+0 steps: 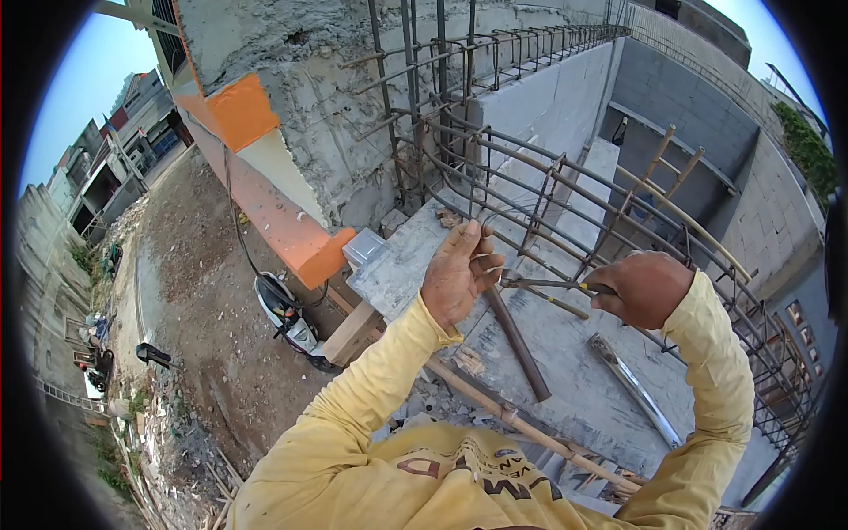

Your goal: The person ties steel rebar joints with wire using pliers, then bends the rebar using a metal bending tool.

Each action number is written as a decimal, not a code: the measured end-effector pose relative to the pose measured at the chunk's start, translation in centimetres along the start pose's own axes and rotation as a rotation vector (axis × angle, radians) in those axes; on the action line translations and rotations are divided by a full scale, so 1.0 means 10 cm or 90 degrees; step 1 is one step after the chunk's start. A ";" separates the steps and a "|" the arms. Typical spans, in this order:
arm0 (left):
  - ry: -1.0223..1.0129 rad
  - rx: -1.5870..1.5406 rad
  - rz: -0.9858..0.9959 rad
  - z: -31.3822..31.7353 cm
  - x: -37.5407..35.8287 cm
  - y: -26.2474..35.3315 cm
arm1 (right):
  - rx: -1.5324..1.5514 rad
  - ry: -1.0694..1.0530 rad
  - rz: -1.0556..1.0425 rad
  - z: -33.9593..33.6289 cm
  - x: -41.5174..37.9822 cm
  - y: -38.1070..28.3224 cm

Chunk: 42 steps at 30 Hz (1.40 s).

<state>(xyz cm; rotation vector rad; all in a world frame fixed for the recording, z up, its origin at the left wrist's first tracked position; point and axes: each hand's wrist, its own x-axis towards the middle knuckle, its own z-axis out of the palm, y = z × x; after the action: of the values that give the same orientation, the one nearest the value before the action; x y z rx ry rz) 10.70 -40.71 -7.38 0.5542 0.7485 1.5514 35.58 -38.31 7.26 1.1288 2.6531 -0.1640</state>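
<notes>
My right hand (649,287) is closed round the handles of a pair of pincers (552,283), dark metal with a yellow mark on the grip. The pincers point left, and their jaws sit right by the fingertips of my left hand (461,276). That hand is raised palm up with curled fingers; whatever it pinches is too small to make out. Just beyond both hands runs a cage of rebar (565,190) with tied stirrups, sloping down to the right. Fine strands like wire show faintly near the bars above my left hand.
A rusty bar (517,344) and a shiny metal tube (636,389) lie on the concrete slab (574,371). Bamboo poles (530,422) cross its near edge. On the left the ground drops away, with a motorbike (291,322) below. An orange-painted beam (265,216) juts beside the rough column.
</notes>
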 end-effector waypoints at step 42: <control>0.007 0.237 0.162 -1.37 -0.30 0.18 | 0.138 0.393 -0.331 0.89 2.00 -0.97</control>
<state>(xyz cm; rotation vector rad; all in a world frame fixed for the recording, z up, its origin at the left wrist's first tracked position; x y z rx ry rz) -0.10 -45.61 -15.01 0.9457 1.0140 1.6564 16.88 -33.00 -6.69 0.5633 3.5180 -0.2294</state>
